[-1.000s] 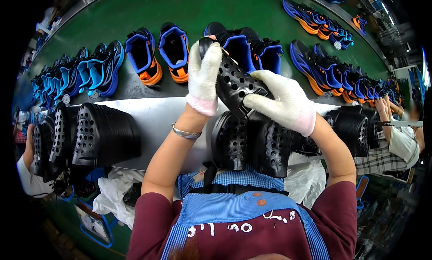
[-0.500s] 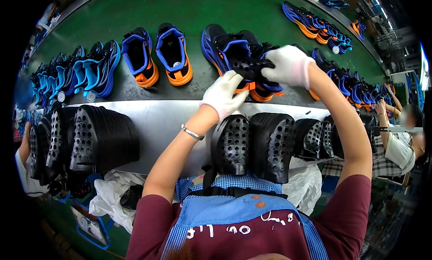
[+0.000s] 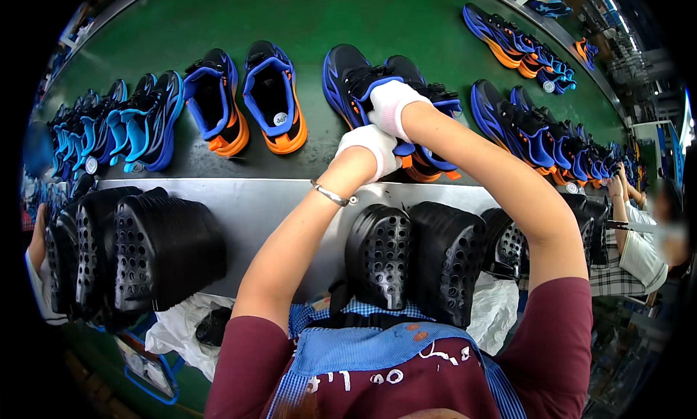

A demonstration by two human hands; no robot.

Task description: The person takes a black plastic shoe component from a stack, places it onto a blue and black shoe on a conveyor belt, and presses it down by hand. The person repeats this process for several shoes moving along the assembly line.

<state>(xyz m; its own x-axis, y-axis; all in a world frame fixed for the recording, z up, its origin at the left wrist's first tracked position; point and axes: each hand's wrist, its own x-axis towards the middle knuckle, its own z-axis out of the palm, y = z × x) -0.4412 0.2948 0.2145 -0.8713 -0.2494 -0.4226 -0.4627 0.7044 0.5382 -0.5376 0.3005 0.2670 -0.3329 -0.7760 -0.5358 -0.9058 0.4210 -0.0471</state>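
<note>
A black and blue sneaker (image 3: 344, 69) with an orange sole lies on the bench under both my gloved hands. My left hand (image 3: 368, 148) is closed round its heel end, its fingertips mostly out of sight. At the shoe's opening, my right hand (image 3: 396, 105) bends in with curled fingers, which hide whatever lies beneath them. The black perforated shoe insert seen earlier does not show there now. Touching this shoe on the right is its mate (image 3: 408, 71), with an orange heel tab.
Stacked black perforated inserts (image 3: 381, 256) stand on the metal ledge (image 3: 290, 201) nearest me, with another stack (image 3: 170, 248) at the left. Two sneakers (image 3: 272, 103) sit left of my hands. Rows of sneakers (image 3: 523, 136) line the right, where co-workers (image 3: 642, 252) are.
My right hand has moved left and down onto the sneaker's opening. The black insert it held in plain sight is now hidden. My view has shifted slightly.
</note>
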